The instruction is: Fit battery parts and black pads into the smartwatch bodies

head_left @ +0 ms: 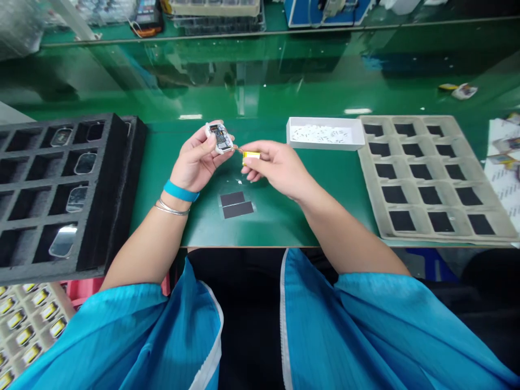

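Observation:
My left hand [199,154] is closed on a small white device housing [220,138] whose circuit board faces up. Between the thumb and fingers of my right hand [280,165] is a yellow and silver battery [251,155]. Thin reddish wires [239,149] run from the battery to the housing. Both hands are raised over the green tabletop. Below them two dark rectangular pads [236,205] lie on a clear backing sheet, with tiny white scraps beside it.
On the left stands a black foam tray [77,227] with glass-like pieces in some pockets. A white box [325,134] of small bits adjoins a beige compartment tray [376,203] at right. Lower left is a tray [63,303] of battery-fitted units. A shelf [227,33] runs across the back.

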Motion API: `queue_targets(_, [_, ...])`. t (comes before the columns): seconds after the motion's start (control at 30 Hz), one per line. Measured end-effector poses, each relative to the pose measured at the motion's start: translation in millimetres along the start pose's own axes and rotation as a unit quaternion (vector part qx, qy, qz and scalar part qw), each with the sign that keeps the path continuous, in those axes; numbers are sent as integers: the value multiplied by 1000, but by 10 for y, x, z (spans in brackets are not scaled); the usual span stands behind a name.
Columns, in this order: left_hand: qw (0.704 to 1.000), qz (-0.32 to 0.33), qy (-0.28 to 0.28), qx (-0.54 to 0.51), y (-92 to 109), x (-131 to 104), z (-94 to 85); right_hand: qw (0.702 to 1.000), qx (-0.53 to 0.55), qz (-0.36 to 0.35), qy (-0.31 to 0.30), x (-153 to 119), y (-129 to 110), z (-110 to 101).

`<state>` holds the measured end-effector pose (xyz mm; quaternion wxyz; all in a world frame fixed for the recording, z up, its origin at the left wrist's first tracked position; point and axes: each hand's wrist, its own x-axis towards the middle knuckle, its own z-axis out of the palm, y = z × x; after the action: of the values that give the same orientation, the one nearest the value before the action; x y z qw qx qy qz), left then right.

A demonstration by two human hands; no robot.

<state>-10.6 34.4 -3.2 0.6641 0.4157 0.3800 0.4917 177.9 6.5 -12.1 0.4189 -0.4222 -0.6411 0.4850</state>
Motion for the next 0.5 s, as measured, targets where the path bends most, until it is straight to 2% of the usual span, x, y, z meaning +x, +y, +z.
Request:
queue_targets(0.13, [999,-31,-28,-5,3,-5,-6,997,-5,-72,-18,-14,-107,-149])
queue_targets(0.23, [995,-71,-69,3,-7,-31,31,989,-71,-130,-4,-12,-134,-225])
queue_targets(0.37, [982,-130,-133,3,-40,-59,75,952,-225,-195,73,-9,-120,-232])
queue_targets(0.5, [983,-135,-127,-16,-91,-70,124,923,-295,-234,83,-3,-65,-152])
